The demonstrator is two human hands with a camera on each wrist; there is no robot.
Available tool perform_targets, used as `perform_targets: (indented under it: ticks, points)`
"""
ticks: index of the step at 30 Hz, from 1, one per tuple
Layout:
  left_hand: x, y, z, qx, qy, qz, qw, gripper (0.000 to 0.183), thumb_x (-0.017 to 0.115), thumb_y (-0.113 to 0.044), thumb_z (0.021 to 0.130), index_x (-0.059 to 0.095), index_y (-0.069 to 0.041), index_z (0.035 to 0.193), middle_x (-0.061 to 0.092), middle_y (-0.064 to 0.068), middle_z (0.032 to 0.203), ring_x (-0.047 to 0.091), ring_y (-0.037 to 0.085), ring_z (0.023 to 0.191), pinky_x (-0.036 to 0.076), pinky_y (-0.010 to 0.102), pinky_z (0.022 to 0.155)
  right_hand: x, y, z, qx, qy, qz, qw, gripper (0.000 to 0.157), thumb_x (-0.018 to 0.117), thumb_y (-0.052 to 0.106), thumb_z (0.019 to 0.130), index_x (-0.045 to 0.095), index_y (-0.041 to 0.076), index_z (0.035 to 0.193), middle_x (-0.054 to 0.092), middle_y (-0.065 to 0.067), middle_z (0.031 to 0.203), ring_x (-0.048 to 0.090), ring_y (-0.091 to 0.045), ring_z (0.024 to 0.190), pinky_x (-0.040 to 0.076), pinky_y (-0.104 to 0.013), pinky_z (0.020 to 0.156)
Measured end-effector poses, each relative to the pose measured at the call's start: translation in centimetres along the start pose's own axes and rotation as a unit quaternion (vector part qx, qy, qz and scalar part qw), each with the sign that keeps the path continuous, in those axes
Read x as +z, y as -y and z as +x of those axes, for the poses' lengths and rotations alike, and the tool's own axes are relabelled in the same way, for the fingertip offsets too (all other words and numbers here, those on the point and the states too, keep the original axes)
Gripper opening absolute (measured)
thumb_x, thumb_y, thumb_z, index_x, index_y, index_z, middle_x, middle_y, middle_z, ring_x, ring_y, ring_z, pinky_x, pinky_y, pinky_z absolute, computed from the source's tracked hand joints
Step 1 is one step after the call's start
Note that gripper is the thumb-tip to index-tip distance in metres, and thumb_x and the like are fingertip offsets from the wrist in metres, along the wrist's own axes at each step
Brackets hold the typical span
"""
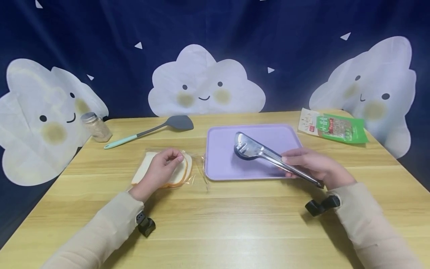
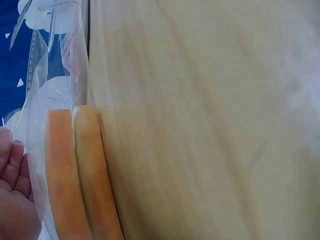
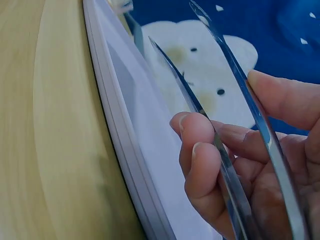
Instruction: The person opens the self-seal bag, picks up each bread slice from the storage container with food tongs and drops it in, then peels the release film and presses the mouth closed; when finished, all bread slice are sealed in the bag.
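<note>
Near the middle left of the table, two bread slices [image 1: 142, 166] with orange-brown crusts lie in a clear plastic bag [image 1: 198, 183]. My left hand [image 1: 161, 170] is above them, thumb and forefinger pinching the bag's film. In the left wrist view, the crusts [image 2: 85, 175] stand out beside the curled fingers [image 2: 15, 170]. My right hand [image 1: 314, 164] holds metal tongs [image 1: 273, 157] over the purple tray [image 1: 218, 172]. Thumb and fingers grip opposite arms of the tongs, whose two ends stand apart in the right wrist view. The broad head points left.
A spatula [image 1: 151, 130] with grey head and mint handle lies at the back left, beside a capped jar [image 1: 97, 129]. Green and white seasoning packets [image 1: 336, 127] lie at the back right. Behind the table hangs a blue cloth [image 1: 235, 30] with clouds.
</note>
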State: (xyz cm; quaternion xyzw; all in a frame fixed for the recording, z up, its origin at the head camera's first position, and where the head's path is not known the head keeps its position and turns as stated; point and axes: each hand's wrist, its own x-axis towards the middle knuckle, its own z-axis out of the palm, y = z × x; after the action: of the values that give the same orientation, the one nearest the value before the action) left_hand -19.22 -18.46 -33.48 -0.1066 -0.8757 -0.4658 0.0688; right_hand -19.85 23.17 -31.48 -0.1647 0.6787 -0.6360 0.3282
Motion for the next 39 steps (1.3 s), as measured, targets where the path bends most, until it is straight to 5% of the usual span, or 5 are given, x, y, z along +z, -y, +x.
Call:
perform_targets:
  ticks: [22,39]
  points:
    - [-0.3,0.1,0.1,-0.009,0.007,0.008,0.9999,0.010,0.056,-0.007,0.091,0.061,0.002,0.091,0.064,0.016,0.097,0.056,0.025,0.096,0.047,0.041,0.087,-5.3,-2.3,-6.0,-0.032,-0.022,0.006,0.999,0.036,0.034,0.000,0.098,0.065,0.016,0.108,0.069,-0.006,0.095,0.065,-0.012,0.078,0.053,-0.023,0.067]
    - [-0.5,0.4,0.2,-0.009,0.008,0.014,0.9998,0.011,0.057,-0.008,0.091,0.061,0.002,0.092,0.063,0.016,0.098,0.056,0.025,0.097,0.047,0.040,0.087,-8.1,-3.9,-10.3,-0.056,-0.079,0.013,0.995,0.044,0.029,-0.004,0.098,0.067,0.018,0.105,0.068,0.000,0.095,0.065,-0.012,0.081,0.053,-0.023,0.068]
